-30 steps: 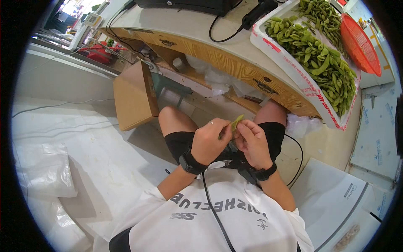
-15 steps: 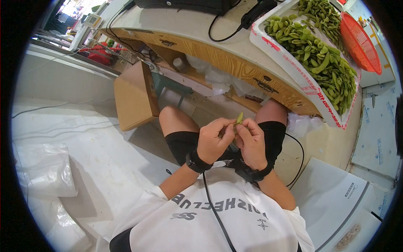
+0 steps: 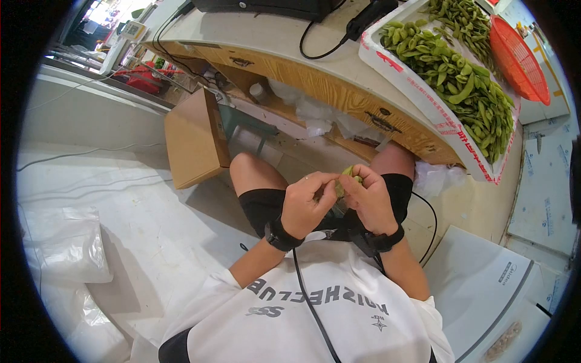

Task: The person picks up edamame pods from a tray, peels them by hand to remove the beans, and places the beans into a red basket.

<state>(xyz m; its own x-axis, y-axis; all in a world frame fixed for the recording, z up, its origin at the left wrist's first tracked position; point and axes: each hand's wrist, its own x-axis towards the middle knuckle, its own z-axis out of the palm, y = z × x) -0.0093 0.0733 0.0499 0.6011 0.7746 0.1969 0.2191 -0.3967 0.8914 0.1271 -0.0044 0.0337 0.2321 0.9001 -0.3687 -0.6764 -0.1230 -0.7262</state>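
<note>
Over my lap, both hands work on a green edamame pod (image 3: 350,174), which is partly covered by fingers. My right hand (image 3: 372,202) is closed in a pinch on it, thumb and forefinger pressed together. From the other side my left hand (image 3: 307,204) is also closed, its thumb and forefinger tips meeting at the pod. How much of the pod each hand grips is partly hidden. Many more edamame pods (image 3: 463,85) lie heaped in a white foam box (image 3: 417,91) on the table at the upper right.
A red plastic basket (image 3: 519,60) leans in the box's far side. The wooden table (image 3: 284,69) with drawers runs in front of me. At the left are a cardboard box (image 3: 193,142) and plastic bags (image 3: 66,242). A white Midea appliance (image 3: 478,290) stands at the right.
The pod's tip, which stuck up between my fingertips, now sits lower and tilted among the fingers. My right hand has shifted slightly to the right and its fingers have turned.
</note>
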